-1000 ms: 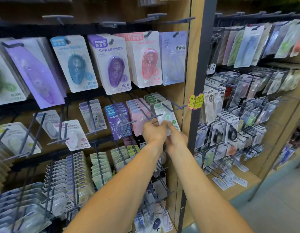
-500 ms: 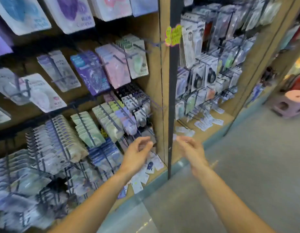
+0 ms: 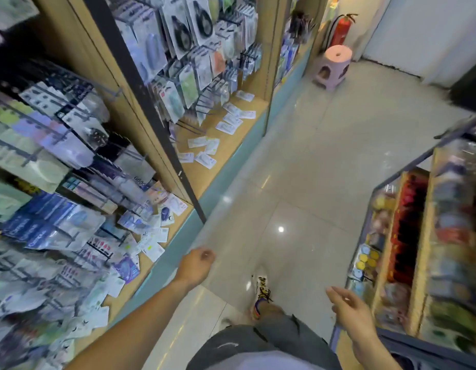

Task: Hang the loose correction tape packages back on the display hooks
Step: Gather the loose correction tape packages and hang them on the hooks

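Loose correction tape packages (image 3: 151,240) lie scattered on the wooden base shelf (image 3: 178,222) under the left display. More loose packages (image 3: 204,149) lie on the ledge of the neighbouring bay. Packed display hooks (image 3: 71,145) fill the rack above them. My left hand (image 3: 195,265) hangs over the floor beside the shelf edge, fingers loosely curled, holding nothing. My right hand (image 3: 350,312) is out to the right over the aisle, fingers relaxed and empty. The picture is blurred.
A tiled aisle floor (image 3: 298,156) runs ahead. A pink plastic stool (image 3: 331,66) and a red fire extinguisher (image 3: 341,29) stand at the far end. Another goods rack (image 3: 418,249) lines the right side. My leg and shoe (image 3: 260,297) are below.
Both hands left the green package on its hook and dropped away from the rack. My view swung down and right, toward the base shelf and the aisle floor.
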Tool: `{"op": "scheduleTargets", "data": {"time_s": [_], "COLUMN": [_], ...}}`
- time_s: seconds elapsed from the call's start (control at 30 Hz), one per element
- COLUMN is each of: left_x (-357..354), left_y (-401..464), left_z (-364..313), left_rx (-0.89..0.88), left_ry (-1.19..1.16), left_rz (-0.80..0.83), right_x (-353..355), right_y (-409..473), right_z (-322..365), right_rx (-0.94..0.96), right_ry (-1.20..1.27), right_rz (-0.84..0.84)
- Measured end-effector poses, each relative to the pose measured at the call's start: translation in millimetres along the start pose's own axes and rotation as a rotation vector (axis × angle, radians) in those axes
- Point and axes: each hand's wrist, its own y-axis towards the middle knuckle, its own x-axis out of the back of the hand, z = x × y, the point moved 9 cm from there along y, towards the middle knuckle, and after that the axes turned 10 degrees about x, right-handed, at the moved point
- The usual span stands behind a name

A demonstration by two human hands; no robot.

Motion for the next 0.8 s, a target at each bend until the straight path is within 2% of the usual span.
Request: {"op": "scheduleTargets", "data": {"time_s": [0.17, 0.3, 0.43, 0.63, 0.7, 0.8], "left_x": [-1, -16, -32, -56, -55, -60], "left_y": [19, 40, 72, 100, 94, 101], "left_z": [-135, -173, -124, 28, 42, 22], "left_rx": [-0.149, -0.146, 0.067, 0.439, 0.535, 0.661], "left_ry": [-0.072, -0.081, -0.157, -0.469, -0.558, -0.608], "left_rz": [-0.034, -0.022, -0.046, -0.145, -0.199, -0.244], "right_x": [32, 27, -2, -50, -67, -82], "right_y": [51, 121, 189, 246, 266, 305], "right_z": [27, 106, 226, 385, 415, 443], "right_rx": [0.018, 0.141, 0.326, 0.560, 0.586, 0.585], "right_ry": [0.017, -0.007, -0.055, -0.168, -0.208, -0.280], "right_rz": [-0.011, 0.084, 0.243, 0.397, 0.456, 0.495]}}
